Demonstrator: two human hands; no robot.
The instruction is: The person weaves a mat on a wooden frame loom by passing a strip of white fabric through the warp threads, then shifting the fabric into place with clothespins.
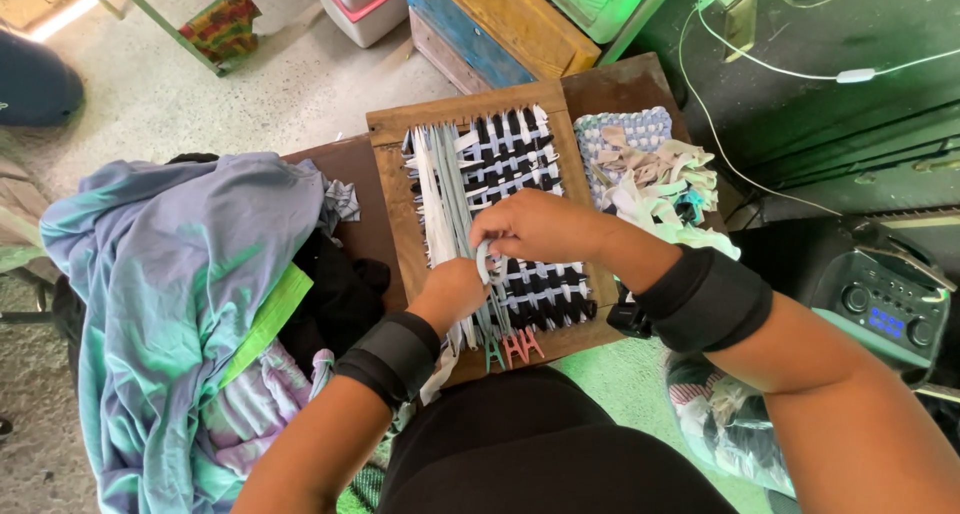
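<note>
Nearest the camera, both forearms wear black wrist bands and reach over the person's dark-clothed lap to a wooden weaving frame (478, 214) lying on a dark brown bench (620, 82). The left hand (452, 292) rests on the lower part of the frame with its fingers curled down among the strips; its grip looks closed on them, though the fingertips are hidden and exactly which strip it holds cannot be told. The right hand (540, 226) sits just above and beside it, its grip pinched shut on a pale grey fabric strip (484, 261) that loops out under the fingers.

The frame holds a half-made mat: long grey and white strips run lengthwise on its left side, and black and white strips cross in a checked weave on its right. At the frame's near edge some small pink and green clips (512, 349) hang.

Left of the frame lies a heap of clothes (180, 294), mostly pale blue-green cloth with a bright green band. Right of the frame, loose pale fabric scraps (665, 186) are piled on a finished woven mat (620, 132). Farther off stand stacked crates (500, 19) and a pink-and-white lidded box (362, 2) on the floor.
</note>
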